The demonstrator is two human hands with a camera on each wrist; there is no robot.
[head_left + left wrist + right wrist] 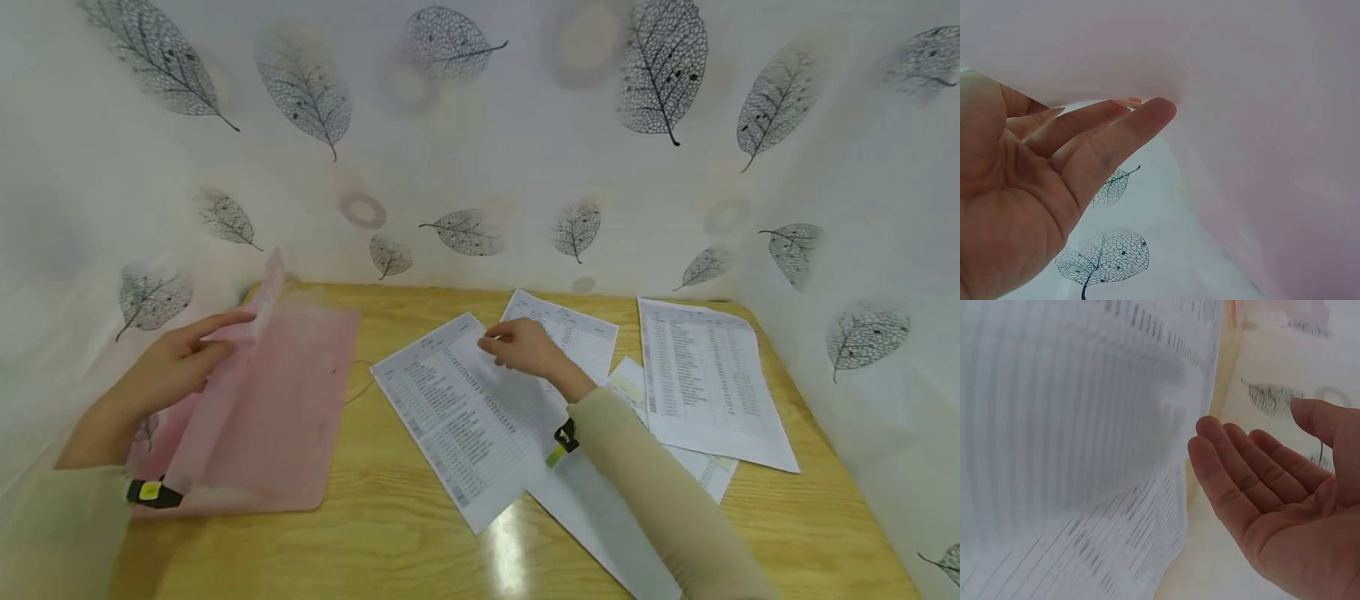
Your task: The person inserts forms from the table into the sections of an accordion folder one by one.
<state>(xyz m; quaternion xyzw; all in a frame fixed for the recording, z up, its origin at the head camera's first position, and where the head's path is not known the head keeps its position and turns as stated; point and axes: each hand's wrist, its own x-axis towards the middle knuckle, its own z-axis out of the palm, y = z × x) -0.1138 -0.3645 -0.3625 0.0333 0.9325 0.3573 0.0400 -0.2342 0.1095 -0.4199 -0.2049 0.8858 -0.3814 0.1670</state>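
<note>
My left hand [172,358] grips the raised cover of a pink folder [288,417] on the left of the table. In the left wrist view, the pink cover [1254,94] lies between the thumb side and the long fingers [1113,140], and hides part of the thumb. Over a printed sheet [450,417] in the middle, my right hand [525,346] hovers near its upper right edge. The right wrist view shows its fingers [1235,481] loosely bent and the thumb apart, with nothing between them. Rows of print fill that sheet.
More printed papers lie to the right: one sheet [577,321] behind the right hand, another [708,383] farther right, and others partly under my right sleeve [652,483]. A pale cloth [480,125] with leaf prints surrounds the wooden table [360,533].
</note>
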